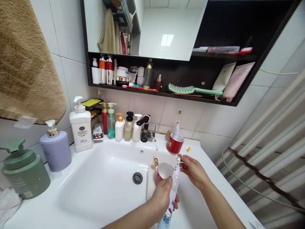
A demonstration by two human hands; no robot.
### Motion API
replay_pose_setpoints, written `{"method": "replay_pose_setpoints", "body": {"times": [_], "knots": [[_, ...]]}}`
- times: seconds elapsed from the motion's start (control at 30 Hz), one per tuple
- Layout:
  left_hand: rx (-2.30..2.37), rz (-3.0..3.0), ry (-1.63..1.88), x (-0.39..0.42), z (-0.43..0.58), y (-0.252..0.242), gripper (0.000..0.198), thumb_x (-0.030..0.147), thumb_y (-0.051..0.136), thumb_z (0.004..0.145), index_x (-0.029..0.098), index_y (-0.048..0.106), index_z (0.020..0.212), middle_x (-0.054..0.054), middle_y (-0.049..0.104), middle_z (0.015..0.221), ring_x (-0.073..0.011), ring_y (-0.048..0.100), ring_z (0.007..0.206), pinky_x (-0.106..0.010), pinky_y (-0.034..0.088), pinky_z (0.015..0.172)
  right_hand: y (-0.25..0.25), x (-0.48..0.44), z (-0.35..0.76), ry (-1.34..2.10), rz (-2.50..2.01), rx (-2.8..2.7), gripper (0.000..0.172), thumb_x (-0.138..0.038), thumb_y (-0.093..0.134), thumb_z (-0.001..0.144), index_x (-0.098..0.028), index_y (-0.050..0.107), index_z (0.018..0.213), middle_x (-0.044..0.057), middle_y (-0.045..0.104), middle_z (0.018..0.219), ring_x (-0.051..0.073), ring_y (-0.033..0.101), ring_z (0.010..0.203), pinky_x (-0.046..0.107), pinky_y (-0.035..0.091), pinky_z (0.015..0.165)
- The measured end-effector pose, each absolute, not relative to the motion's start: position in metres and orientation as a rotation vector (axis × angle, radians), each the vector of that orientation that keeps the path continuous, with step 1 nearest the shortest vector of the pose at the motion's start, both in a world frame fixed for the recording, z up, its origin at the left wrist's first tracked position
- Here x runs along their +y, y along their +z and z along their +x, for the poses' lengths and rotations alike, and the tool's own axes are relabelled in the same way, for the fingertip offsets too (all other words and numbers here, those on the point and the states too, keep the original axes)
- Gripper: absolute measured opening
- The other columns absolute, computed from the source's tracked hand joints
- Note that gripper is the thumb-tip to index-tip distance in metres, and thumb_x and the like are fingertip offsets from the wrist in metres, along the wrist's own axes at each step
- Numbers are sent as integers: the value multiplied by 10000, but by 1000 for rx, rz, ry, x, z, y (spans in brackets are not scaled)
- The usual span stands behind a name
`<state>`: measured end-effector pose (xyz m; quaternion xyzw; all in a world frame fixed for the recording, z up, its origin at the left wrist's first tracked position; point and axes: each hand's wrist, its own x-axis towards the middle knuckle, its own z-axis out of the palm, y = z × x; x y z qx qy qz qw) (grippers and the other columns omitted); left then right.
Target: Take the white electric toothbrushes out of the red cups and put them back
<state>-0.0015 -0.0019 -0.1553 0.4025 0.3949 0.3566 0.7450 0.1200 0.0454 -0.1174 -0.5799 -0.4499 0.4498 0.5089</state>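
Observation:
My left hand [162, 194] is wrapped round the handle of an electric toothbrush [175, 181], pale pink above and light blue below, with a cartoon cat on it. The handle leans, its tip pointing up and away. At that tip, the fingers of my right hand [192, 169] pinch a small white brush head [183, 154] with yellow bristles. It slants off to the right of the handle, and I cannot tell whether the two are joined. A red cup [165, 170] with a gold handle stands just behind my left hand, partly hidden by it.
Beyond my hands, another red cup [175, 144] holds a second pale electric toothbrush [176, 130]. The white sink basin [105, 184] has a black faucet [144, 127] at its back. Several pump bottles line the left and back rim. A mirror cabinet [143, 57] with open shelves hangs above.

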Motion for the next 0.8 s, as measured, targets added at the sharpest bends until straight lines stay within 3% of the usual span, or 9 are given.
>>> {"method": "replay_pose_setpoints", "body": {"times": [0.2, 0.8], "knots": [[796, 1019, 702, -10, 1, -160, 498, 624, 262, 584, 148, 378, 674, 40, 422, 441, -47, 368, 315, -176, 241, 348, -121, 22, 131, 1380, -1042, -772, 126, -270, 559, 587, -168, 486, 602, -28, 492, 537, 58, 456, 471, 180, 396, 464], [771, 884, 679, -8, 1, -159, 502, 610, 226, 615, 140, 395, 666, 36, 413, 444, -45, 360, 310, -183, 237, 353, -123, 22, 126, 1270, -1107, -919, 192, -355, 519, 603, -167, 480, 609, -29, 442, 527, 70, 421, 498, 220, 384, 516]]}}
